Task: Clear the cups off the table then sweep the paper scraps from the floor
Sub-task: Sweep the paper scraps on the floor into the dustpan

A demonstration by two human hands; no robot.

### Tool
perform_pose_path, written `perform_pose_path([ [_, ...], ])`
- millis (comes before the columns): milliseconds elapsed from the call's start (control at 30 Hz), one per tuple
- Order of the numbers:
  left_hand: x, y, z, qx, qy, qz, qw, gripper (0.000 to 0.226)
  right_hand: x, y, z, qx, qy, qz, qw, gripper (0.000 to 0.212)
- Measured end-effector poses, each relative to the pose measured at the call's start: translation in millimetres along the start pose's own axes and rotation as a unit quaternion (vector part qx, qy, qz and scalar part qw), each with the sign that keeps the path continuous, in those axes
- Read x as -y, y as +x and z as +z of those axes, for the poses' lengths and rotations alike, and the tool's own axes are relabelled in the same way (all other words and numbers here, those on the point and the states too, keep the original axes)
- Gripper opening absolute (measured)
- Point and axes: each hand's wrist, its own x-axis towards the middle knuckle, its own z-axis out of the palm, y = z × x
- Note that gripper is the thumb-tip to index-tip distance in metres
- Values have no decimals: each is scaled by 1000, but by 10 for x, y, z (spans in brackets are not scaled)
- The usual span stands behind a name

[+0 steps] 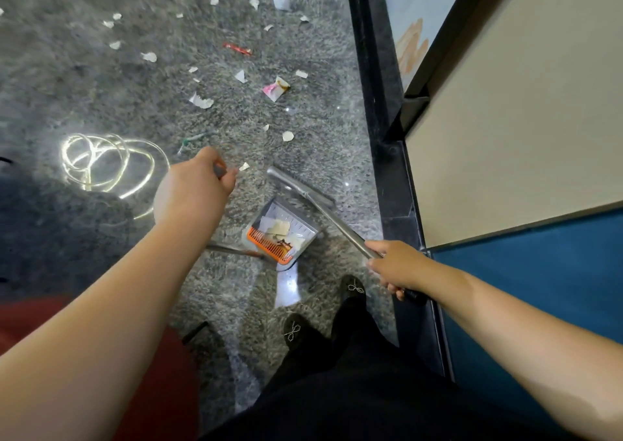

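Several white paper scraps [201,101] lie scattered over the grey speckled floor, along with a red wrapper [237,49] and a pink wrapper [275,89]. A grey dustpan [281,233] with an orange comb edge stands on the floor just ahead of my feet and holds a few scraps. My left hand [194,184] grips the top of the dustpan's long handle. My right hand [396,265] grips the broom handle [340,223]. The grey broom head [298,186] rests on the floor just beyond the dustpan.
A black skirting strip [387,137] and a beige and blue wall panel [522,137] run along the right. A red seat [161,390] is at the lower left. Bright ceiling-light reflections [104,161] glare on the floor. My black shoes [296,332] stand behind the dustpan.
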Motion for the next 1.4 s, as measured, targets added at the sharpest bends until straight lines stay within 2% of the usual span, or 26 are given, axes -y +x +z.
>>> perform_pose_path([
  [167,387,-28,-274,-26,-35,-60,997,19,410,150,-23,-14,6,-17,1000,55],
  [400,775,163,-555,-48,-31,-124,991,20,1050,565,-38,-16,-28,-49,998,56],
  [733,1219,1155,-768,-49,-1,-210,976,20,2345,1644,-269,12,-101,-45,994,53],
  [1000,1471,2037,-812,-17,26,-236,971,20,3170,2402,-411,43,-172,-34,984,49],
  [1100,1548,2267,-803,-8,25,-243,970,21,3389,2563,-316,59,-222,-46,972,42],
  [1233,1596,2426,-785,-6,37,-245,969,22,3516,2580,-65,95,-261,-51,959,44],
  [1400,1571,2530,-753,1,49,-234,971,23,3521,2426,205,134,-259,-56,955,48],
])
